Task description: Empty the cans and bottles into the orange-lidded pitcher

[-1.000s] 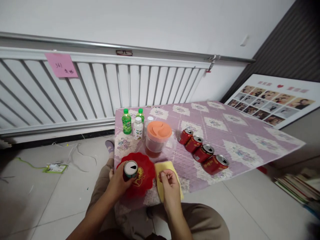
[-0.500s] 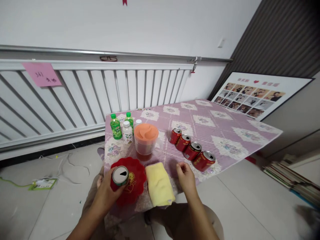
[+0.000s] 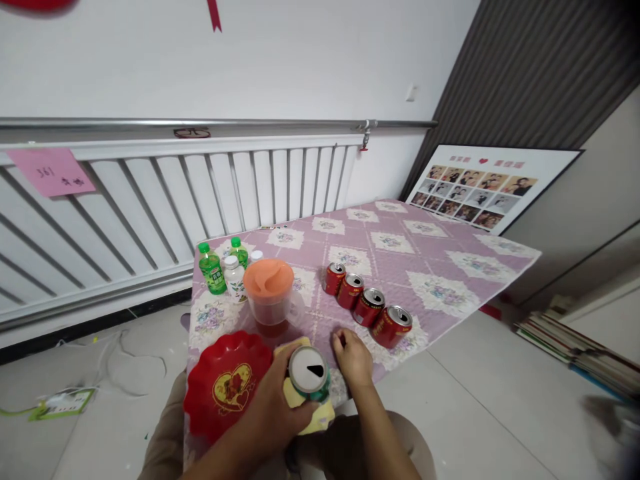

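Note:
My left hand (image 3: 280, 407) is wrapped around a green drink can (image 3: 309, 372) with an opened silver top, holding it over a folded yellow cloth (image 3: 317, 419). Much of the cloth is hidden by the can and hand. To the left lies a red scalloped plate (image 3: 203, 383) with a gold heart print, partly covered by my left forearm. My right hand (image 3: 354, 359) is closed with curled fingers at the tablecloth, right of the can, and nothing shows in it. Beyond it, several red cans (image 3: 369, 307) stand in a slanting row, their tops opened.
A clear jug (image 3: 270, 310) with an orange lid stands behind the plate. Green bottles (image 3: 213, 270) and white bottles (image 3: 234, 279) are grouped at the table's left corner. The flowered tablecloth (image 3: 400, 263) stretches right. A white radiator (image 3: 165, 200) lines the wall; cables (image 3: 107, 363) lie on the floor.
My left hand has carried the green can rightward from above the red plate to above the yellow cloth. The right hand stays curled near the red cans. The camera view has shifted.

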Available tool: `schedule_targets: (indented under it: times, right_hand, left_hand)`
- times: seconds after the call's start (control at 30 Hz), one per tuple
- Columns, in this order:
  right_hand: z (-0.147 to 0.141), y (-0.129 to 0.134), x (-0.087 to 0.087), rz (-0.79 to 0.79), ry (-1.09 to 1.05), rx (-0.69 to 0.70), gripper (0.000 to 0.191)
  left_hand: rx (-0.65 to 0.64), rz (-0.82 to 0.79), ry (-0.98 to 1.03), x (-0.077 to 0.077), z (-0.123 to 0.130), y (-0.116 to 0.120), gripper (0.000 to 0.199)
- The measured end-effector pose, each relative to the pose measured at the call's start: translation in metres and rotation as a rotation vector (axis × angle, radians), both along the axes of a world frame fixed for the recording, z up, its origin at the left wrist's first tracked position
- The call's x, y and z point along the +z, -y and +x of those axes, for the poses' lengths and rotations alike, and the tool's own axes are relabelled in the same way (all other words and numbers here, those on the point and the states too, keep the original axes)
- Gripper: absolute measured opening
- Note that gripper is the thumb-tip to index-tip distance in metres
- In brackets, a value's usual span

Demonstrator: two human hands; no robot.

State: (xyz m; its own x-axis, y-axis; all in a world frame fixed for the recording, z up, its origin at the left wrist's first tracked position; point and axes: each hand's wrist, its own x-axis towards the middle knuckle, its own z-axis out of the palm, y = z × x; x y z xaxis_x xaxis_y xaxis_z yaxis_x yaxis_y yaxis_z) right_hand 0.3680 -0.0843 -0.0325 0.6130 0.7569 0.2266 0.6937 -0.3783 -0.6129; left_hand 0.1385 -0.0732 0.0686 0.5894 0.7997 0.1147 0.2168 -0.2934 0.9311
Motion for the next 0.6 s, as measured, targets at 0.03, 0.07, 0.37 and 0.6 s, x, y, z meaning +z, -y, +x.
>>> schedule_targets:
  times: [0.03,0.07,0.37,0.6]
  right_hand:
    - [0.001,0.001,0.001,-0.007,0.001,0.0,0.029]
    - [0.002,0.002,0.001,-0.012,0.0,0.002,0.029]
    - [0.009,0.004,-0.002,-0.051,-0.013,-0.03,0.028]
    - [0.01,0.002,-0.003,-0.038,-0.006,-0.027,0.028]
  left_hand:
    - [0.008,0.009,0.02,-0.001,0.014,-0.001,0.074]
    - [0.012,0.018,0.028,-0.003,0.028,-0.004,0.071]
    - [0.179,0.066,0.058,-0.023,0.135,-0.04,0.075]
    - [0.383,0.075,-0.001,-0.042,0.183,-0.078,0.07]
